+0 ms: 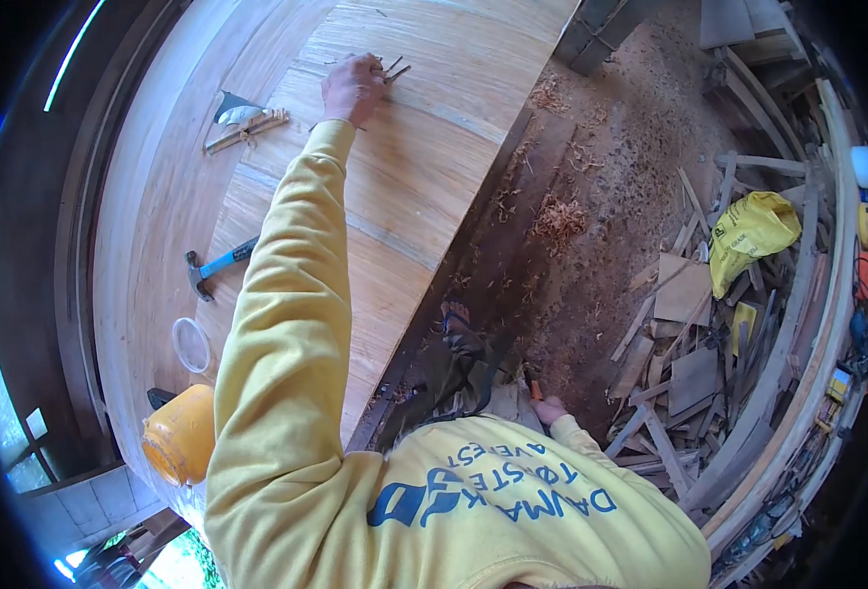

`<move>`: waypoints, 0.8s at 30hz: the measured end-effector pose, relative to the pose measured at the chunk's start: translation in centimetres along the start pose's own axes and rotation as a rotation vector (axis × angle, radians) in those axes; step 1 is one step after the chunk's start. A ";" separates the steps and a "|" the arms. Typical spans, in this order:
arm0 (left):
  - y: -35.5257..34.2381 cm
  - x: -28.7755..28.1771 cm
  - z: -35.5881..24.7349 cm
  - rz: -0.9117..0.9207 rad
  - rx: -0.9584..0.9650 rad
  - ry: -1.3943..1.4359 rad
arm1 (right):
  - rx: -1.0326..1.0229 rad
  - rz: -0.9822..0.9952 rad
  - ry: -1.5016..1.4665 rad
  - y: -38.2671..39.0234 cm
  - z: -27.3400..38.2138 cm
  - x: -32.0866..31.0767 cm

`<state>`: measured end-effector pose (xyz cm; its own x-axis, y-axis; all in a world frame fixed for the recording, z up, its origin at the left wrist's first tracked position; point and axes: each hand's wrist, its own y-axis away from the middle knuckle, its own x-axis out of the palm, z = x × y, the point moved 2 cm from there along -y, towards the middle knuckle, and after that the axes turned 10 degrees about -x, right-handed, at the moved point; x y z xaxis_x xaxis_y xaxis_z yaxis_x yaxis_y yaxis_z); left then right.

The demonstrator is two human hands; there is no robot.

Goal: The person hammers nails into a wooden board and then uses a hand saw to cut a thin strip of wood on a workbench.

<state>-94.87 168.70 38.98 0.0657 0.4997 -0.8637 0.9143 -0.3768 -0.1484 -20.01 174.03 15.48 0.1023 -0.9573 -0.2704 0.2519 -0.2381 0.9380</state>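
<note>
My left hand reaches far across a broad wooden panel, its fingers curled down at the surface. Thin brown slivers, perhaps nails or wood strips, stick out beside the fingertips; what lies inside the grip is hidden. Low at my right side, my right hand closes around a small tool with an orange handle. Its working end is too small to make out. On the panel, left of my left arm, lies a claw hammer with a blue handle, partly covered by my sleeve.
Left on the panel are a pale scraper-like piece with short sticks, a clear round lid and an orange-yellow tub. Wood shavings litter the floor. Scrap wood and a yellow sack pile up at right.
</note>
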 end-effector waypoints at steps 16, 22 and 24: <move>26.3 -9.5 3.6 0.134 -0.325 1.081 | 0.002 0.091 0.321 1.6 5.9 -0.3; 49.2 -16.6 3.2 0.221 -0.584 1.518 | -0.217 0.205 0.506 -1.7 6.1 -0.1; 56.5 -19.2 4.5 0.251 -0.497 1.647 | -0.307 0.212 0.682 -1.5 8.5 1.0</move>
<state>-46.23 134.28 45.05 0.2288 0.7961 0.5603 0.8238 -0.4650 0.3242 -28.51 172.07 15.64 0.7224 -0.6414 -0.2584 0.4056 0.0904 0.9096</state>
